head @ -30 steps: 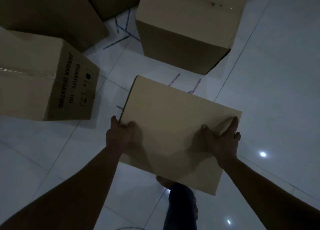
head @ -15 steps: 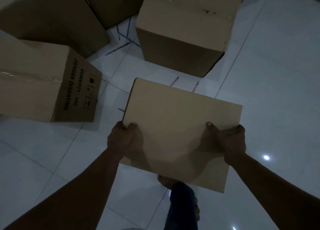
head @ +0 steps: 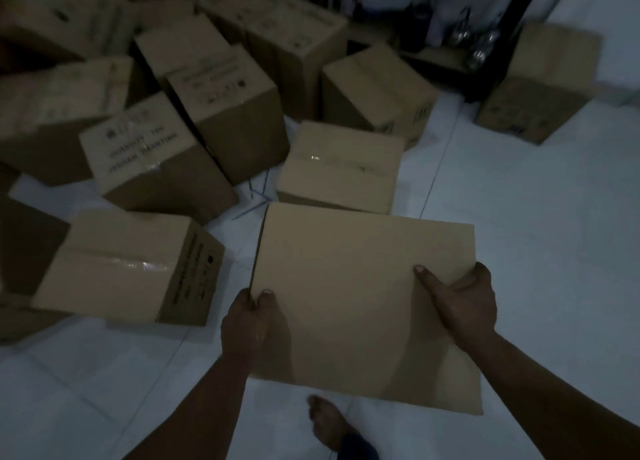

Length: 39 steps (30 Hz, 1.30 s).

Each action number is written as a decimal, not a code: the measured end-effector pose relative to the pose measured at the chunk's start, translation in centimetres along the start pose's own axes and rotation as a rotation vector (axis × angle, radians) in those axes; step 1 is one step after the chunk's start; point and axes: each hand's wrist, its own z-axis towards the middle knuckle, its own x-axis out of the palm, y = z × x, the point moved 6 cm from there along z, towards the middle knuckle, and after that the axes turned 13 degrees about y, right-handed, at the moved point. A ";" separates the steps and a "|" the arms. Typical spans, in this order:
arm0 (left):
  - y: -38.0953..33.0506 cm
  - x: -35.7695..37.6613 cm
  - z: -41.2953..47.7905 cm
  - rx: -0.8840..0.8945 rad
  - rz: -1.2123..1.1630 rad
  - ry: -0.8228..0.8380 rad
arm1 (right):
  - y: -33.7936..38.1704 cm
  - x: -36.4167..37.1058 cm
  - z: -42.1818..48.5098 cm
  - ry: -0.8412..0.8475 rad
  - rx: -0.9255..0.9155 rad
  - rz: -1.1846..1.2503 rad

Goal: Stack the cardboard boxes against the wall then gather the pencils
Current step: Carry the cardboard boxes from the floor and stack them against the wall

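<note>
Your left hand pinches the left edge of the cardboard box, thumb on top; your right hand grips its right edge, thumb laid flat; both forearms reach forward.

Pale tiled floor, grout lines showing, light dim. I log cardboard boxes crowded over its left and far side, several touching. A taped box sits near left; a centre box just ahead. A lone box rests far right beside a dark shelf frame. Thin pencils lie on the tiles between boxes. One bare foot stands at the bottom.
</note>
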 end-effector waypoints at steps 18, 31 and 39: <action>-22.0 -6.9 -14.9 0.319 -0.076 -0.128 | 18.4 -19.9 -8.1 -0.285 -0.164 -0.001; -34.2 -8.0 -14.0 0.447 -0.064 -0.037 | 24.7 -25.8 -7.4 -0.461 -0.109 0.049; -38.2 -6.1 -13.8 0.497 -0.028 0.013 | 24.9 -28.1 -6.2 -0.498 -0.079 0.079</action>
